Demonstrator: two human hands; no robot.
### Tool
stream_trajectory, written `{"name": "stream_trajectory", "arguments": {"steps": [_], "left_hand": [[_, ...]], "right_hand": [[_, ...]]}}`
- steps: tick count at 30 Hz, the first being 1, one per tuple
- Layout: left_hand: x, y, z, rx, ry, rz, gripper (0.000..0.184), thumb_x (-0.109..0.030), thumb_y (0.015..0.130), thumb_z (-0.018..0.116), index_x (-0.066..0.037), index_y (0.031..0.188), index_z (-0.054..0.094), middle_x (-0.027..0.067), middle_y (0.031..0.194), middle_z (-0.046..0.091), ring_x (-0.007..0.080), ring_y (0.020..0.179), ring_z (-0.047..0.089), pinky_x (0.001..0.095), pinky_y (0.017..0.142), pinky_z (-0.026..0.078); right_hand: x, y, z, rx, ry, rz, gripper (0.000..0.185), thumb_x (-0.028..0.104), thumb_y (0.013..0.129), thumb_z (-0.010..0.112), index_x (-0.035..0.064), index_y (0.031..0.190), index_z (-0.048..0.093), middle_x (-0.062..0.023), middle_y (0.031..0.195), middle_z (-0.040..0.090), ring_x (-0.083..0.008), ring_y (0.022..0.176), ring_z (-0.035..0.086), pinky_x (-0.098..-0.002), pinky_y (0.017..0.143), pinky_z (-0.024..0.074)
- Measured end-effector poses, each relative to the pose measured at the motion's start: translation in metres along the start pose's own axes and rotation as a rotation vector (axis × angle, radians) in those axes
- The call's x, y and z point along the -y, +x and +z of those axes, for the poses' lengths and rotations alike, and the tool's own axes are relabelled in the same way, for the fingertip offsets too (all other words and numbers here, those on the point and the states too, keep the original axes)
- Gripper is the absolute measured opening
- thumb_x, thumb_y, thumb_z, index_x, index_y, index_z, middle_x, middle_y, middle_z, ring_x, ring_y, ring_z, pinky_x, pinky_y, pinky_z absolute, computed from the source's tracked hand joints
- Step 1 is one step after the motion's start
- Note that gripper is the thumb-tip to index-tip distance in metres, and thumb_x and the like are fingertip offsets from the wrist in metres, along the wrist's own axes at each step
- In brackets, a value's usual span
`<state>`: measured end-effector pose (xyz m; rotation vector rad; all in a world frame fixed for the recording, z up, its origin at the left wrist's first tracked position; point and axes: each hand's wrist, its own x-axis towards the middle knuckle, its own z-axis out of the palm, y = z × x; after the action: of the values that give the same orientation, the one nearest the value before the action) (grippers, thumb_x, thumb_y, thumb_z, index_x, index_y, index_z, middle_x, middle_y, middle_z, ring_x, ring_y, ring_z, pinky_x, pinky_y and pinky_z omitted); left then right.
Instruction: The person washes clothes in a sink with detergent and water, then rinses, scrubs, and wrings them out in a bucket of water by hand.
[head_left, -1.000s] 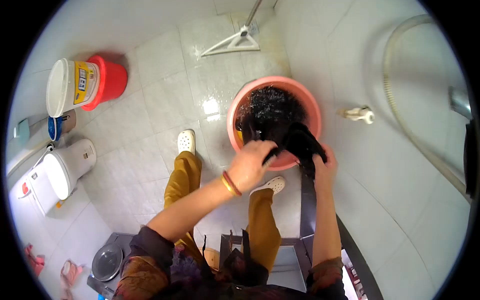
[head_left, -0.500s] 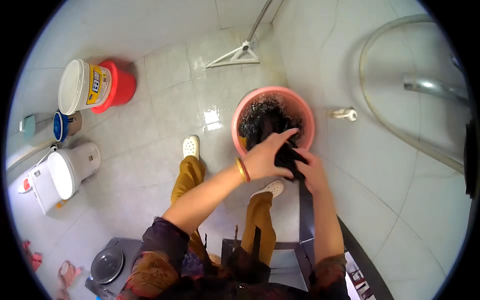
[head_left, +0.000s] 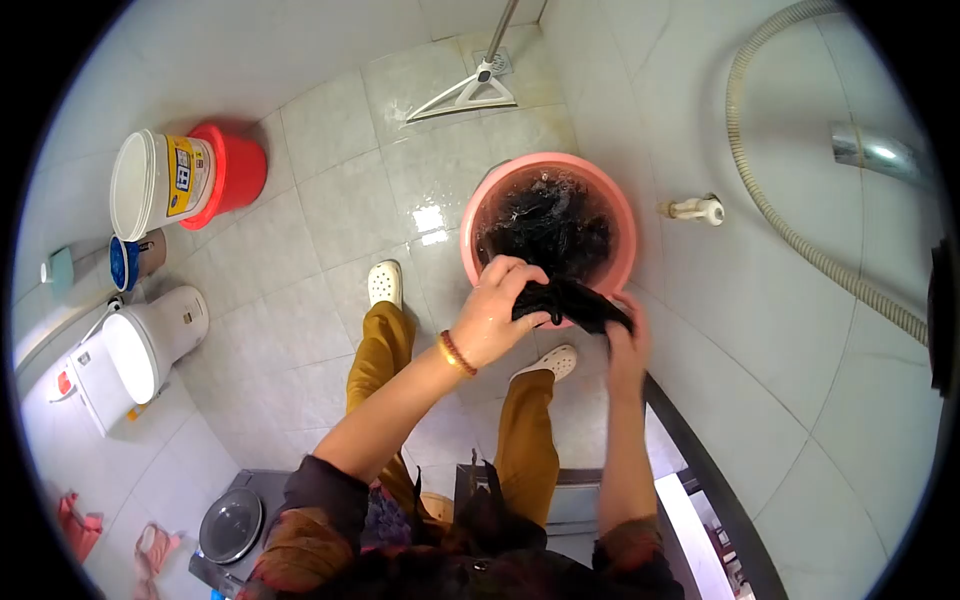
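A pink basin point(head_left: 629, 225) stands on the tiled floor, holding water and a soaked heap of black cloth point(head_left: 545, 225). Above its near rim, a bunched piece of black cloth point(head_left: 572, 303) is stretched between my two hands. My left hand point(head_left: 493, 312), with bracelets at the wrist, grips its left end. The right end is in my right hand point(head_left: 627, 335), whose fingers are partly hidden by the cloth. Whether this piece joins the heap in the water, I cannot tell.
A white floor squeegee point(head_left: 465, 95) leans beyond the basin. On the right wall are a tap point(head_left: 697, 209) and a hose point(head_left: 745, 160). At left stand a red bucket point(head_left: 240, 170), a white tub point(head_left: 140, 185) and a toilet point(head_left: 150, 345).
My hands have moved apart, the left one shifting left. The black cloth, bunched between them before, is now spread sideways over the basin's near rim.
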<state>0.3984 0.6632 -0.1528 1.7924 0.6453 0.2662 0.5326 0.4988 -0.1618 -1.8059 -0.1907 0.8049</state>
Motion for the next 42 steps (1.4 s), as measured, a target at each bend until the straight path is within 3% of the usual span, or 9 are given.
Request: {"name": "stream_trajectory", "arguments": {"steps": [7, 13, 15, 23, 29, 30, 33, 37, 42], "left_hand": [[-0.093, 0.024, -0.041, -0.105, -0.031, 0.244, 0.076, -0.005, 0.066, 0.071, 0.000, 0.130, 0.030, 0.0247, 0.139, 0.022, 0.0376, 0.132, 0.020, 0.0413, 0.105, 0.022], [0.101, 0.045, 0.028, -0.117, 0.444, -0.152, 0.064, 0.004, 0.078, 0.048, -0.002, 0.136, 0.023, 0.0318, 0.132, 0.030, 0.0444, 0.116, 0.039, 0.0419, 0.093, 0.039], [0.118, 0.065, 0.014, 0.263, 0.332, -0.625, 0.062, 0.003, 0.078, 0.043, -0.002, 0.136, 0.023, 0.0310, 0.129, 0.034, 0.0418, 0.111, 0.044, 0.0417, 0.090, 0.042], [0.214, 0.092, 0.119, 0.299, 0.597, -0.390, 0.087, -0.033, 0.072, 0.070, -0.004, 0.137, 0.021, 0.0219, 0.128, 0.040, 0.0420, 0.112, 0.043, 0.0457, 0.095, 0.038], [0.274, 0.093, 0.142, 0.463, 0.764, -0.387, 0.047, -0.012, 0.084, 0.048, -0.002, 0.128, 0.035, 0.0221, 0.127, 0.041, 0.0401, 0.115, 0.042, 0.0478, 0.092, 0.040], [0.274, 0.086, 0.148, 0.177, 0.654, -0.420, 0.039, -0.007, 0.083, 0.042, 0.000, 0.121, 0.043, 0.0216, 0.120, 0.049, 0.0384, 0.110, 0.047, 0.0465, 0.090, 0.041], [0.246, 0.091, 0.123, 0.421, 0.754, -0.606, 0.036, -0.006, 0.080, 0.045, 0.000, 0.115, 0.049, 0.0192, 0.114, 0.054, 0.0363, 0.104, 0.052, 0.0434, 0.088, 0.044], [0.225, 0.063, 0.105, -0.114, 0.645, -0.167, 0.033, -0.001, 0.077, 0.044, -0.002, 0.109, 0.053, 0.0201, 0.105, 0.058, 0.0360, 0.092, 0.058, 0.0412, 0.082, 0.047], [0.112, 0.054, 0.057, -0.136, 0.141, -0.283, 0.030, -0.004, 0.077, 0.046, 0.001, 0.107, 0.050, 0.0258, 0.084, 0.059, 0.0419, 0.083, 0.056, 0.0473, 0.076, 0.044]], "right_hand": [[0.130, -0.042, -0.024, 0.051, -0.053, -0.348, 0.031, 0.007, 0.079, 0.047, -0.0051, 0.106, 0.057, -0.0109, 0.097, 0.059, -0.0174, 0.093, 0.053, -0.0300, 0.085, 0.0407], [-0.031, 0.068, -0.001, -0.053, -0.423, -0.093, 0.032, 0.021, 0.087, 0.048, -0.0003, 0.110, 0.057, -0.0176, 0.104, 0.060, -0.0271, 0.098, 0.056, -0.0333, 0.087, 0.0408], [-0.081, 0.099, 0.010, -0.110, -0.388, -0.031, 0.033, 0.022, 0.087, 0.048, 0.0001, 0.110, 0.057, -0.0181, 0.104, 0.060, -0.0292, 0.099, 0.056, -0.0349, 0.086, 0.0413], [-0.191, 0.151, 0.061, 0.135, -0.846, 0.087, 0.053, 0.021, 0.079, 0.055, 0.0021, 0.124, 0.036, -0.0247, 0.115, 0.051, -0.0394, 0.103, 0.051, -0.0439, 0.086, 0.0413], [-0.241, 0.178, 0.060, 0.191, -0.839, 0.285, 0.051, 0.021, 0.074, 0.060, -0.0092, 0.112, 0.045, -0.0323, 0.106, 0.053, -0.0421, 0.104, 0.051, -0.0430, 0.087, 0.0403], [-0.253, 0.176, 0.055, 0.230, -0.924, 0.208, 0.045, 0.021, 0.073, 0.060, -0.0084, 0.106, 0.050, -0.0317, 0.105, 0.054, -0.0417, 0.103, 0.051, -0.0423, 0.087, 0.0407], [-0.239, 0.155, 0.043, 0.437, -1.297, -0.020, 0.033, 0.017, 0.075, 0.056, -0.0066, 0.098, 0.059, -0.0289, 0.101, 0.057, -0.0370, 0.096, 0.055, -0.0373, 0.085, 0.0425], [-0.175, 0.116, -0.004, 0.071, -0.188, 0.254, 0.037, 0.011, 0.079, 0.046, -0.0007, 0.112, 0.057, -0.0140, 0.101, 0.061, -0.0209, 0.094, 0.057, -0.0301, 0.082, 0.0437], [-0.017, 0.051, -0.015, -0.029, 0.150, 0.147, 0.035, 0.007, 0.078, 0.046, -0.0057, 0.110, 0.056, -0.0104, 0.105, 0.058, -0.0178, 0.099, 0.053, -0.0279, 0.089, 0.0396]]}}
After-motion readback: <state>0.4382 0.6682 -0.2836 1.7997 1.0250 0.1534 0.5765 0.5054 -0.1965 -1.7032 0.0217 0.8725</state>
